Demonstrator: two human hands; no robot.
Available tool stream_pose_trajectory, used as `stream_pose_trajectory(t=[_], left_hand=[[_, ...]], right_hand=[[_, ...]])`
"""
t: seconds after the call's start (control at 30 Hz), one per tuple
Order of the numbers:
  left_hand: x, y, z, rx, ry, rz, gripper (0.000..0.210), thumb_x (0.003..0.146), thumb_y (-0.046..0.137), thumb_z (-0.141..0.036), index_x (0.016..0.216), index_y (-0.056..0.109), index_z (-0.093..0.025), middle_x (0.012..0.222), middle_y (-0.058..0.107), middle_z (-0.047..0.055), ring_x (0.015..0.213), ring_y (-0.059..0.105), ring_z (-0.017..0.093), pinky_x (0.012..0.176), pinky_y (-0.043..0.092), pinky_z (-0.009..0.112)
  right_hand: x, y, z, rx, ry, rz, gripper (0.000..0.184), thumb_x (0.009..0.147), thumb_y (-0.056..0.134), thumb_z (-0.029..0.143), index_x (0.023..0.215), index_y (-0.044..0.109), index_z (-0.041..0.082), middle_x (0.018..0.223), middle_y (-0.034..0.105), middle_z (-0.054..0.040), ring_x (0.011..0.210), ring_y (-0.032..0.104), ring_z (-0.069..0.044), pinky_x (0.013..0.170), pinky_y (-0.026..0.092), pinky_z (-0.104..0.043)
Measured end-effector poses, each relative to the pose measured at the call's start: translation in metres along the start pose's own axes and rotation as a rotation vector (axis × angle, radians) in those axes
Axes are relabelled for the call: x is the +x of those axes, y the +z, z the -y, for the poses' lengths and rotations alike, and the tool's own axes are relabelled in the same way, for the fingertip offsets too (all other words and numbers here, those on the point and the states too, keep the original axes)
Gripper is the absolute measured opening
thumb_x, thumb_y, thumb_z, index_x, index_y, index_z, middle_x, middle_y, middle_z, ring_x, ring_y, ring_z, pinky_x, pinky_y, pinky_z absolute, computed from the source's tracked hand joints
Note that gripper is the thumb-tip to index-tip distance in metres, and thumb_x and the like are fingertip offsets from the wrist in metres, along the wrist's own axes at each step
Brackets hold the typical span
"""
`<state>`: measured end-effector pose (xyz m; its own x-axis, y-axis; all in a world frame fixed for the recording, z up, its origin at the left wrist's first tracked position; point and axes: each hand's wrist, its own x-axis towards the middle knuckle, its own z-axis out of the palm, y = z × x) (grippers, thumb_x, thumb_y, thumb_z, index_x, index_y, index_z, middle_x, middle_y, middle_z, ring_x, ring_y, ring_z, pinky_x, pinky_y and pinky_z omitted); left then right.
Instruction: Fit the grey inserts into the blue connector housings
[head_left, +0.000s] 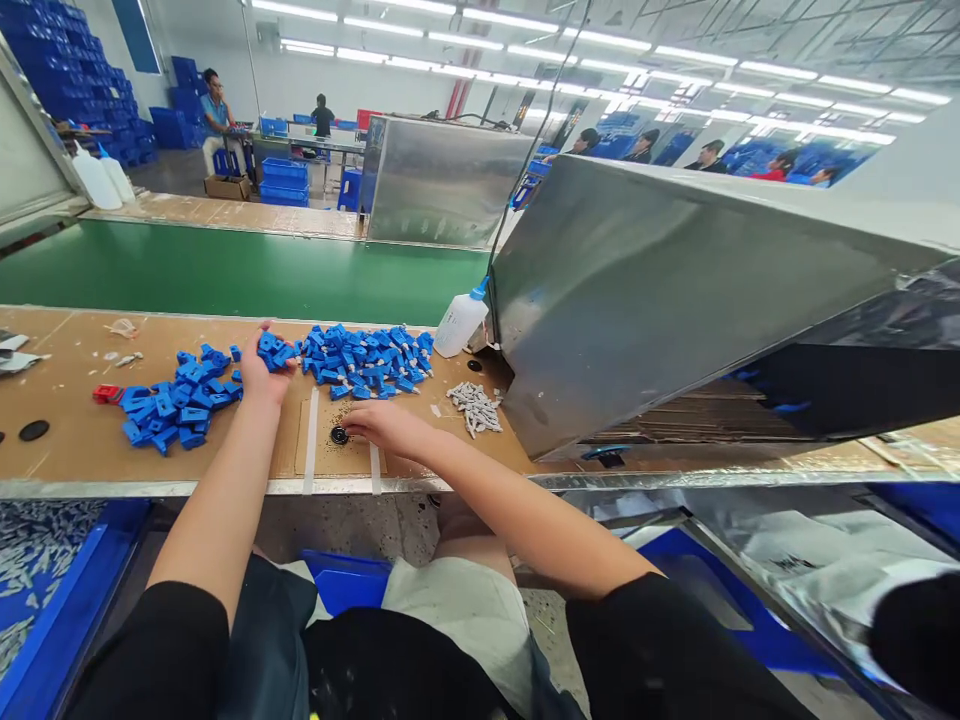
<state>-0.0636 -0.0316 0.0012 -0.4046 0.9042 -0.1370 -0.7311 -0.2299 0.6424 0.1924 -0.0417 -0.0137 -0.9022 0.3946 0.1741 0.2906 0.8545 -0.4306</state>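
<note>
My left hand [259, 378] is cupped around several small blue plastic parts [274, 351], between two heaps of the same kind. One loose heap [176, 403] lies to its left; a larger heap [367, 358], with pale tips showing on some parts, lies to its right. My right hand [390, 427] is low over the cardboard-covered bench, fingertips pinched together beside a small round black piece [339, 436]. Tiny dark bits are scattered around that piece. Whatever the right fingertips hold is too small to make out. Small light-grey pieces [476, 408] form a pile right of this hand.
A white squeeze bottle [459, 326] with a blue nozzle leans by a large metal housing [637, 300] on the right. Behind the bench runs a green conveyor belt [247, 265]. A red part [108, 394] lies far left. Other people sit in the background.
</note>
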Motion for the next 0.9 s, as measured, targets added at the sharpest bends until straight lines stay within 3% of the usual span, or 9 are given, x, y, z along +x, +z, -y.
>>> stream_pose_trajectory(t=[0.1,0.2,0.3,0.37,0.43,0.57,0.77,0.9], left_hand=[[0.0,0.001,0.021,0.097,0.023,0.056,0.037,0.085,0.068,-0.047,0.114,0.06,-0.026,0.074,0.059,-0.003,0.064,0.062,0.012,0.044,0.036,0.019],[0.002,-0.003,0.034,0.226,0.079,0.106,0.038,0.085,0.069,-0.054,0.105,0.062,-0.023,0.074,0.061,-0.001,0.066,0.063,0.013,0.044,0.039,0.019],[0.003,-0.004,0.04,0.328,0.118,0.092,0.037,0.089,0.063,-0.055,0.103,0.064,-0.021,0.074,0.061,0.001,0.064,0.061,0.013,0.045,0.041,0.02],[0.002,-0.002,0.041,0.372,0.097,0.109,0.037,0.091,0.058,-0.052,0.108,0.066,-0.02,0.075,0.062,0.001,0.061,0.059,0.013,0.044,0.042,0.021],[-0.002,0.0,0.042,0.474,0.104,0.17,0.038,0.09,0.058,-0.049,0.112,0.068,-0.02,0.075,0.062,0.002,0.058,0.057,0.013,0.043,0.043,0.022],[-0.015,0.002,0.046,0.876,0.263,0.211,0.037,0.085,0.066,-0.051,0.101,0.071,-0.018,0.068,0.062,0.002,0.055,0.055,0.015,0.043,0.043,0.023],[-0.024,0.003,0.051,1.207,0.458,0.196,0.04,0.081,0.073,-0.055,0.098,0.071,-0.019,0.082,0.068,0.004,0.075,0.063,0.017,0.064,0.048,0.026],[-0.024,0.005,0.052,1.095,0.333,0.224,0.048,0.069,0.083,-0.055,0.095,0.072,-0.016,0.084,0.067,0.004,0.07,0.059,0.015,0.058,0.047,0.025]], right_hand=[[0.005,0.003,-0.001,-0.031,-0.019,0.068,0.014,0.096,0.063,0.015,0.099,0.077,0.017,0.094,0.071,-0.0081,0.087,0.066,-0.019,0.077,0.046,-0.026],[0.006,0.003,-0.003,-0.002,-0.049,0.095,0.017,0.098,0.06,0.016,0.103,0.077,0.017,0.099,0.072,-0.009,0.091,0.066,-0.019,0.081,0.048,-0.027],[0.005,-0.003,-0.008,0.112,-0.067,0.045,0.019,0.099,0.06,0.019,0.104,0.078,0.018,0.099,0.073,-0.0088,0.091,0.067,-0.019,0.082,0.049,-0.028],[0.004,-0.005,-0.014,0.247,-0.009,-0.104,0.019,0.099,0.061,0.025,0.104,0.078,0.019,0.096,0.074,-0.0076,0.088,0.068,-0.018,0.082,0.051,-0.029],[0.004,-0.002,-0.022,0.427,0.097,-0.333,0.021,0.097,0.064,0.034,0.104,0.078,0.02,0.092,0.075,-0.0058,0.084,0.069,-0.018,0.08,0.054,-0.03],[0.007,0.018,-0.033,0.758,0.252,-0.724,0.027,0.087,0.074,0.046,0.098,0.079,0.022,0.085,0.076,-0.0037,0.076,0.072,-0.019,0.076,0.06,-0.033],[0.007,0.03,-0.033,0.878,0.293,-0.951,0.029,0.083,0.077,0.047,0.097,0.077,0.022,0.083,0.076,-0.0035,0.077,0.073,-0.019,0.078,0.061,-0.034],[0.006,0.024,-0.036,0.977,0.294,-1.024,0.03,0.082,0.078,0.048,0.097,0.073,0.021,0.076,0.072,-0.0007,0.07,0.069,-0.017,0.073,0.059,-0.032]])
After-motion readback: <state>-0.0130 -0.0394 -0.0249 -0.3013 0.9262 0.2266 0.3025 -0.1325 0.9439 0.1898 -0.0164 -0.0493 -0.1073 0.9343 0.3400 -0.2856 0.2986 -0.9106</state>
